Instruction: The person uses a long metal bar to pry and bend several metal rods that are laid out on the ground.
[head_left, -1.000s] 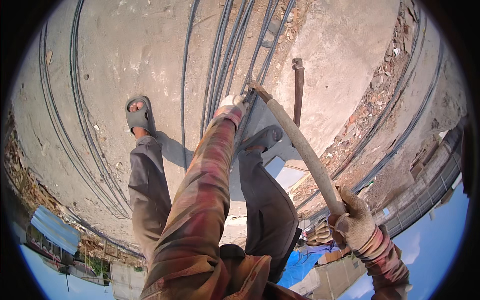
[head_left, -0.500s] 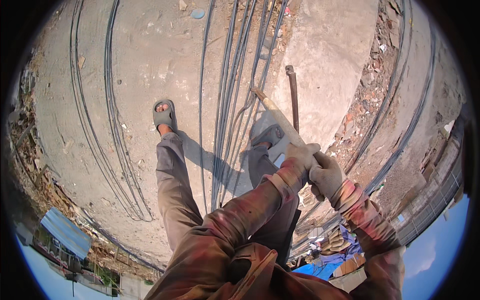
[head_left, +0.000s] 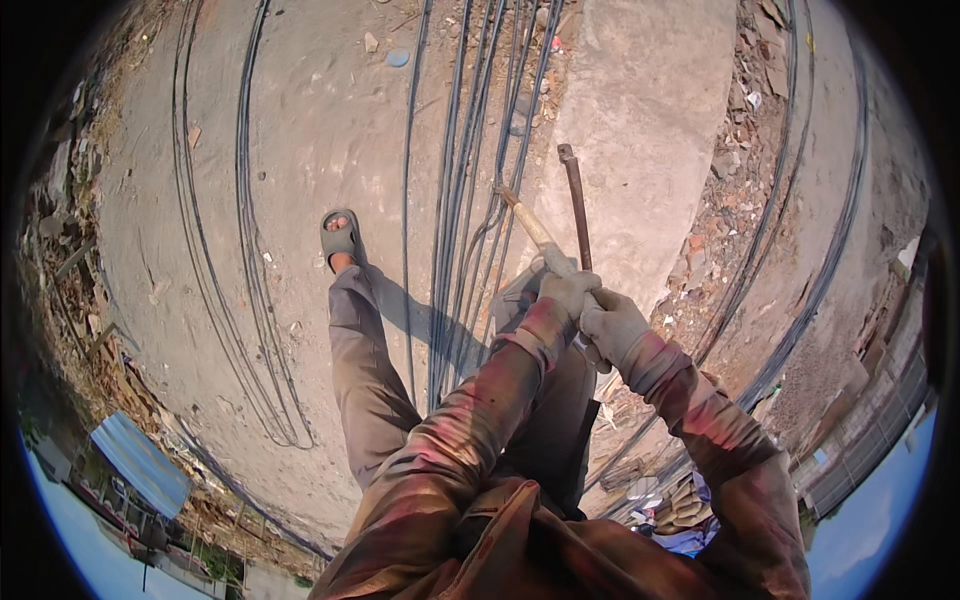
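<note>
My left hand point(head_left: 568, 289), in a worn work glove, grips the pale wooden handle point(head_left: 530, 227) of a long tool. My right hand point(head_left: 614, 327), also gloved, grips the same handle just behind the left. The tool's far end sits against a bundle of long steel bars point(head_left: 462, 170) lying on the concrete slab point(head_left: 300, 150). I stand over the bars, left foot in a grey sandal point(head_left: 340, 236); the right foot is hidden behind my arms.
A rusty metal bar point(head_left: 576, 205) lies on the slab just right of the handle. More steel bars curve along the left point(head_left: 235, 250) and right point(head_left: 800, 250). Brick rubble point(head_left: 730, 190) lines the right side. The slab's edge drops off below.
My left hand came back from the bars to the handle and both hands now hold it close together. The handle has swung up and nearer to my body; the view pulled back.
</note>
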